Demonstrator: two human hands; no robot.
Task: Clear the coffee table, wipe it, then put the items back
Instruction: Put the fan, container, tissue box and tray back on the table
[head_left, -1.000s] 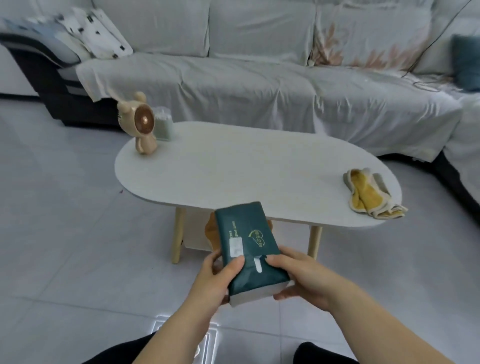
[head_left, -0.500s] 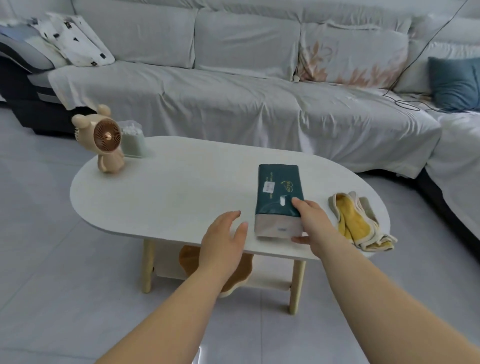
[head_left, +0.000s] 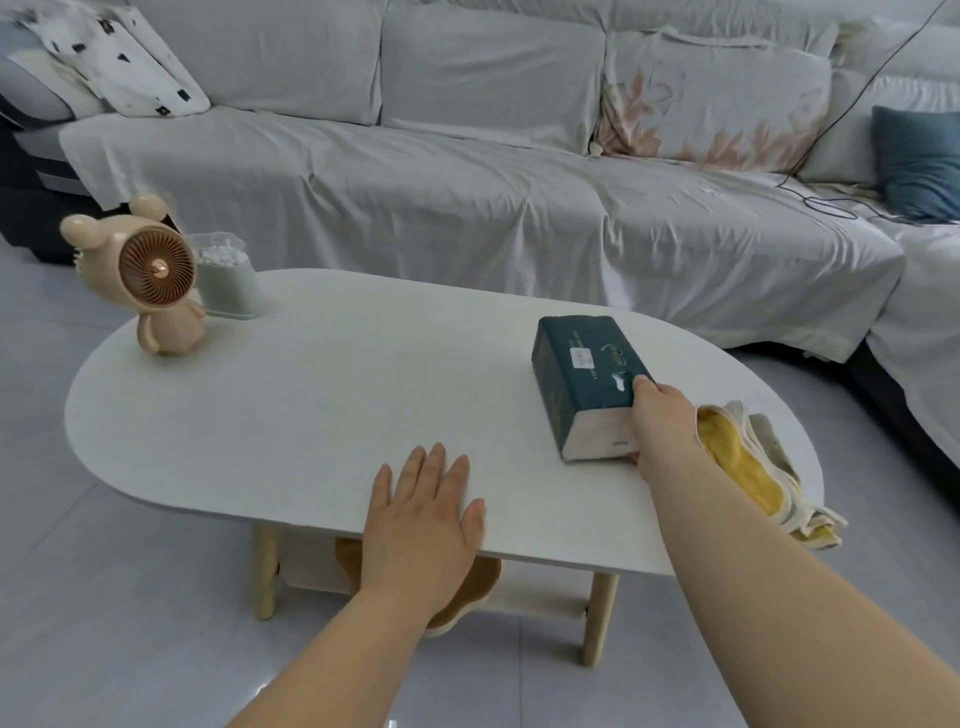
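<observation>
A dark green tissue pack (head_left: 582, 371) lies on the white oval coffee table (head_left: 322, 405), toward its right end. My right hand (head_left: 660, 426) grips the pack's near right corner, fingers over its top and thumb at its white end. Flat, with straight fingers, my left hand (head_left: 423, 512) rests on the table's front edge. A yellow and cream cloth (head_left: 748, 467) lies crumpled at the right end, partly behind my right arm. A beige bear-shaped fan (head_left: 150, 275) stands at the far left, with a pale green box of cotton swabs (head_left: 228, 280) just behind it.
A long sofa under a grey cover (head_left: 467, 171) runs behind the table and turns along the right side. A teal cushion (head_left: 919, 156) and a black cable (head_left: 831, 202) lie on it. Under the tabletop, a brown-rimmed tray (head_left: 467, 587) sits on a shelf.
Both hands held the tissue pack in front of the table a second ago. It now lies on the table under my right hand alone. My left hand let go and settled on the table edge.
</observation>
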